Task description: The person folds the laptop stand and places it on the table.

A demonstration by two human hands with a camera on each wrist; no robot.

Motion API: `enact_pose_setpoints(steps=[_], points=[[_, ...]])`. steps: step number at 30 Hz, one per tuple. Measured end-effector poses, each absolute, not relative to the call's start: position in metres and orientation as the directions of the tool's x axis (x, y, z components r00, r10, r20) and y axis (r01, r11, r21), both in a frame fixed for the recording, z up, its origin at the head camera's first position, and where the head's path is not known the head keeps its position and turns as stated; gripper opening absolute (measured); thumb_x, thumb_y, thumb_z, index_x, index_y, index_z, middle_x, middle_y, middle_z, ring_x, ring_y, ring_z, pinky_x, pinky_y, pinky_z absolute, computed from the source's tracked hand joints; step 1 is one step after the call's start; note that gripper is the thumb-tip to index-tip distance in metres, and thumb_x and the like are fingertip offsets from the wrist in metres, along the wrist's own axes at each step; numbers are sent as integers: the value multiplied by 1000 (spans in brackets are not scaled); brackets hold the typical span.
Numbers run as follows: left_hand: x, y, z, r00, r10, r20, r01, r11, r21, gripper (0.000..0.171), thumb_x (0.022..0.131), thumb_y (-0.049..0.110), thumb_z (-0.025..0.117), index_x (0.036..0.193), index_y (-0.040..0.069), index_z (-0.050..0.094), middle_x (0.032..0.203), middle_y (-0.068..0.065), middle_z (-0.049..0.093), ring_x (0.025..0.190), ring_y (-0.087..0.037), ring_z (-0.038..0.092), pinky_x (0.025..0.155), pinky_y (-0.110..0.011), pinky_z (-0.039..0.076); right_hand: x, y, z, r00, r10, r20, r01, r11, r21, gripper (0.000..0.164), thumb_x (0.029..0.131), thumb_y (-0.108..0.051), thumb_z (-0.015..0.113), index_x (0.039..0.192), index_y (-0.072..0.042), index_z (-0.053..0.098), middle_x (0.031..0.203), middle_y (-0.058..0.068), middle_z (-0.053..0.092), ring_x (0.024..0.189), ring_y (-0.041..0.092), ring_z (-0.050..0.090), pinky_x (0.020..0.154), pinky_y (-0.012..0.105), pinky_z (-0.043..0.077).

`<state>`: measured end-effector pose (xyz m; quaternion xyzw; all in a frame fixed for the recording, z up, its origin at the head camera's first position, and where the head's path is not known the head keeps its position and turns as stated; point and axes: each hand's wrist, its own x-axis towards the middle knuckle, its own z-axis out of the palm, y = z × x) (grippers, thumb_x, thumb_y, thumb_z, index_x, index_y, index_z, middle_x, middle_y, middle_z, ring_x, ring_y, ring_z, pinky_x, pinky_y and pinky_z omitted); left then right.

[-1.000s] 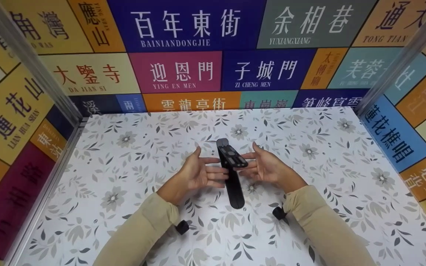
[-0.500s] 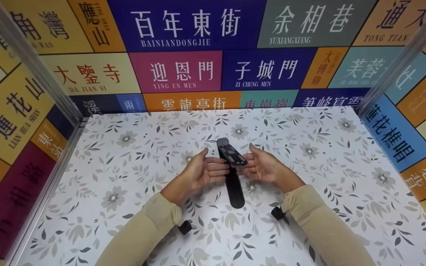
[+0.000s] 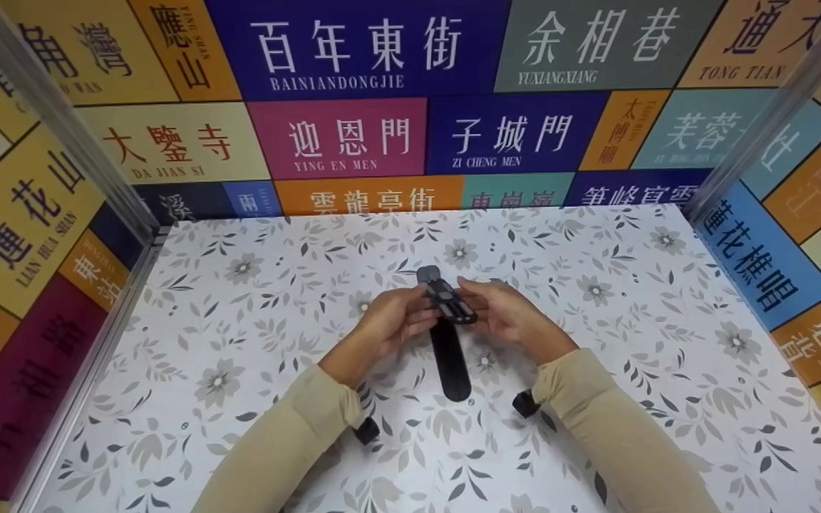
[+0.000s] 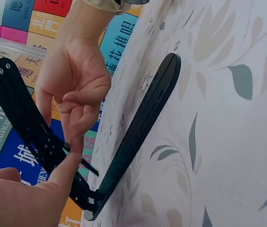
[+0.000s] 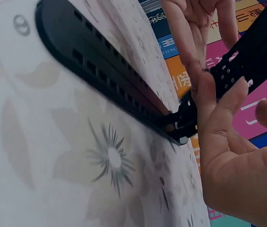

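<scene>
A black folding stand (image 3: 450, 356) lies on the table, its slotted base (image 4: 140, 127) flat. Its raised arm (image 3: 446, 296) leans up from the far end in a V. My left hand (image 3: 396, 317) is at the arm's left side, fingers reaching under it. My right hand (image 3: 507, 313) reaches in from the other side. In the left wrist view, fingertips of both hands meet near a thin strut (image 4: 90, 168) beneath the arm. In the right wrist view, my right fingers (image 5: 207, 99) touch the arm's underside, with the thumb apart. Some fingertips are hidden by the arm.
The table (image 3: 254, 399) has a white cover with a grey leaf-and-flower print. Panels with Chinese place names (image 3: 339, 139) stand along the back and sides. Small black blocks (image 3: 524, 402) hang at both wrists, below beige sleeves (image 3: 286, 434).
Both hands have moved inward and closer to the raised arm. Their fingers are more bent than before, and the thumbs have come near its edges. The stand has stayed in place.
</scene>
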<state>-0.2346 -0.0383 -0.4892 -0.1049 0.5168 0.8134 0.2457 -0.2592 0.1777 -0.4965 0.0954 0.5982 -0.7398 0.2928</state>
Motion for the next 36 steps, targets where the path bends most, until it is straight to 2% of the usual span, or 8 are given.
enact_pose_setpoints(steps=[4, 8, 17, 22, 26, 31, 33, 36], points=[[-237, -35, -491, -881, 261, -395, -466, -323, 824, 36, 99, 5, 63, 131, -12, 57, 118, -24, 71, 96, -24, 75, 96, -36, 59, -259, 172, -498, -841, -328, -431, 495, -145, -856, 22, 97, -11, 69, 116, 1, 71, 94, 6, 79, 84, 15, 76, 75, 25, 62], [-236, -34, -492, -890, 231, -394, -443, -226, 868, 38, 92, -5, 68, 128, -13, 57, 117, -23, 70, 94, -23, 75, 92, -32, 60, -258, 170, -499, -848, -319, -423, 472, -92, -877, 36, 94, -2, 70, 127, 8, 63, 95, 4, 78, 84, 13, 75, 78, 25, 62], [-229, -31, -500, -933, 195, -303, -274, 161, 948, 40, 84, -7, 72, 121, -13, 59, 107, -24, 73, 87, -25, 76, 80, -33, 63, -253, 169, -505, -835, -258, -486, 450, 190, -873, 48, 88, -7, 78, 134, -1, 64, 93, 4, 78, 77, 13, 74, 65, 25, 61], [-225, -29, -503, -946, 206, -250, -172, 336, 926, 42, 80, -6, 76, 118, -10, 60, 102, -21, 75, 82, -26, 75, 74, -32, 63, -246, 167, -507, -870, -227, -439, 350, 343, -872, 50, 87, -9, 81, 134, -6, 67, 93, 12, 77, 68, 17, 74, 61, 29, 62], [-224, -29, -504, -935, 250, -251, -132, 414, 901, 41, 80, -2, 78, 118, -8, 62, 101, -17, 73, 82, -23, 70, 73, -30, 61, -242, 168, -508, -890, -207, -406, 280, 455, -846, 53, 86, -13, 83, 136, -11, 66, 81, 12, 76, 55, 14, 69, 54, 30, 61], [-223, -31, -504, -929, 291, -229, -39, 539, 841, 35, 81, 8, 81, 112, -4, 69, 98, -13, 70, 84, -22, 62, 77, -33, 55, -237, 172, -509, -886, -282, -369, 139, 596, -791, 66, 85, -21, 84, 145, -14, 58, 71, 10, 68, 52, 15, 68, 54, 32, 61], [-221, -33, -503, -926, 313, -213, 26, 612, 790, 46, 80, 18, 85, 119, -1, 69, 105, -14, 68, 93, -26, 60, 86, -38, 55, -235, 175, -507, -870, -359, -338, 15, 666, -746, 77, 82, -27, 87, 150, -13, 52, 76, 10, 67, 56, 17, 68, 57, 35, 61], [-214, -33, -498, -908, 360, -216, 147, 755, 640, 86, 75, 42, 90, 145, 6, 55, 133, -20, 59, 119, -34, 51, 102, -48, 48, -229, 180, -500, -834, -468, -293, -197, 747, -635, 108, 72, -41, 93, 159, -11, 36, 103, 12, 67, 83, 24, 67, 78, 39, 59]])
